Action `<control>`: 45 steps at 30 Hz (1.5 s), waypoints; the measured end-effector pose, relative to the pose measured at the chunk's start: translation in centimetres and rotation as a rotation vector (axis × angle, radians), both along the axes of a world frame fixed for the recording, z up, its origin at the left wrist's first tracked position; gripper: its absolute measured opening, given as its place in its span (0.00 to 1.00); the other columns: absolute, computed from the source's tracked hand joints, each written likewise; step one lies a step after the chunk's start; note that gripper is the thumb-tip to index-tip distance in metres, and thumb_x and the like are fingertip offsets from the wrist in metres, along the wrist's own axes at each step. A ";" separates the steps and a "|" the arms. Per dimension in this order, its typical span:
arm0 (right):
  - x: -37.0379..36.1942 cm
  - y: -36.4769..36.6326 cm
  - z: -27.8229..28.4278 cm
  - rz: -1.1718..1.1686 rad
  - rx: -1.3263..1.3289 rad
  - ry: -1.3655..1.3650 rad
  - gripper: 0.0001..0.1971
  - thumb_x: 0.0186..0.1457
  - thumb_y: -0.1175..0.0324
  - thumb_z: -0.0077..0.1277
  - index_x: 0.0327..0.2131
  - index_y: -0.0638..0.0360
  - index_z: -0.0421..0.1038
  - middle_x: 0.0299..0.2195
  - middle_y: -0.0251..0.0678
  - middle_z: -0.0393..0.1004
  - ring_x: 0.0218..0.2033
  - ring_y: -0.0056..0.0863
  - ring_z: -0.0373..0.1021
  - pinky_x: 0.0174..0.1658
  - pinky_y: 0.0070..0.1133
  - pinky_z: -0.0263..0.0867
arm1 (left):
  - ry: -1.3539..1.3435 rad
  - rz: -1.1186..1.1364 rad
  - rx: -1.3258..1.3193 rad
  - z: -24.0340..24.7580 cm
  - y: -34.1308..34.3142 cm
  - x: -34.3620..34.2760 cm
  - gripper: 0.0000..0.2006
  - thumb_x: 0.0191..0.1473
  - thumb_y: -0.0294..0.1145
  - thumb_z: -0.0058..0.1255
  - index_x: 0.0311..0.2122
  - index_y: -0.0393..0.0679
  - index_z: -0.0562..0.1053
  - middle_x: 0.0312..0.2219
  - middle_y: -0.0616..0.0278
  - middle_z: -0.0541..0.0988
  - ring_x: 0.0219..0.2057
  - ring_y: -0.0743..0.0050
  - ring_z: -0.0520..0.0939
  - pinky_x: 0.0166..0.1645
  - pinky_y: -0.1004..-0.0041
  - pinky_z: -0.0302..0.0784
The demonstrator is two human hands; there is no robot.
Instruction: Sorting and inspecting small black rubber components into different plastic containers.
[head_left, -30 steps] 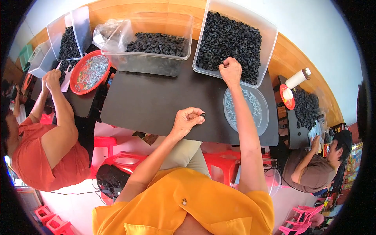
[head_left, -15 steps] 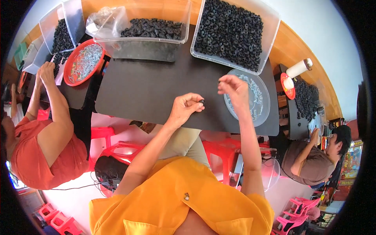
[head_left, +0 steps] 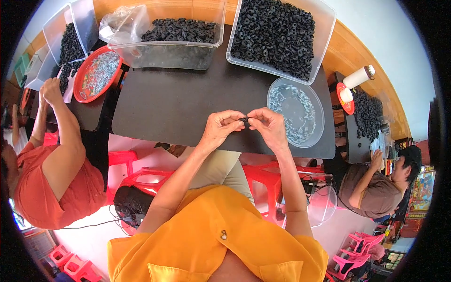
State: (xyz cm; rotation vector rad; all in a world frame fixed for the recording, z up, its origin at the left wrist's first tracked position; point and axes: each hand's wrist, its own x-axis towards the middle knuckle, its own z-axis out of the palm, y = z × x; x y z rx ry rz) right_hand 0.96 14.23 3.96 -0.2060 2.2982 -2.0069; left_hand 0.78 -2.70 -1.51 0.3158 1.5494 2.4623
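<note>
A small black ring-shaped part [head_left: 244, 121] is pinched between the fingertips of both hands, which are brought together above the near edge of the dark rectangular tabletop [head_left: 188, 103]. The left hand [head_left: 221, 128] is closed on the part from its own side with thumb and forefinger narrowed; the right hand [head_left: 268, 124] meets it from the other side, fingers likewise drawn in to a tight pinch. The part is too small for its axis to be told, and whether a screw is held with it cannot be told. It lies directly between the two hands, equally near to each.

Just beside the right hand, on its outer side, a round clear plastic lid holding small silvery screws [head_left: 296, 110] is set flat on the table. Beyond it, a clear rectangular tub filled with black rings [head_left: 277, 35] is placed at the far edge, and a second clear tub of black rings [head_left: 174, 40] stands further left. Bare tabletop is left open between the hands and these tubs.
</note>
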 end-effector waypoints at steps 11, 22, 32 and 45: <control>0.9 -1.2 2.3 -0.033 0.582 0.402 0.06 0.43 0.82 0.52 0.28 0.64 0.73 0.24 0.38 0.71 0.22 0.25 0.70 0.24 0.19 0.64 | 0.003 0.006 -0.086 0.0 0.0 -0.1 0.08 0.49 0.22 0.52 0.37 0.32 0.73 0.27 0.58 0.79 0.29 0.77 0.80 0.34 0.79 0.77; 0.9 -2.0 1.0 -0.032 0.666 0.512 0.04 0.42 0.83 0.49 0.24 0.66 0.66 0.21 0.43 0.67 0.21 0.40 0.67 0.24 0.29 0.61 | 0.061 0.058 -0.375 0.8 0.5 0.3 0.05 0.48 0.20 0.52 0.33 0.32 0.74 0.23 0.63 0.77 0.22 0.82 0.78 0.27 0.82 0.74; 2.4 -2.8 1.3 0.040 0.898 0.624 0.13 0.40 0.81 0.47 0.34 0.62 0.64 0.30 0.41 0.62 0.34 0.43 0.62 0.33 0.33 0.64 | 0.035 0.143 -0.431 1.9 0.9 0.6 0.04 0.48 0.21 0.51 0.31 0.33 0.74 0.17 0.67 0.74 0.12 0.88 0.69 0.15 0.83 0.63; 1.7 -3.6 0.7 -0.005 0.983 0.733 0.18 0.38 0.81 0.47 0.38 0.60 0.63 0.28 0.38 0.63 0.32 0.37 0.62 0.31 0.27 0.66 | -0.076 0.110 -0.381 1.6 0.6 -0.5 0.04 0.45 0.23 0.52 0.27 0.34 0.74 0.13 0.68 0.71 0.11 0.87 0.65 0.14 0.79 0.59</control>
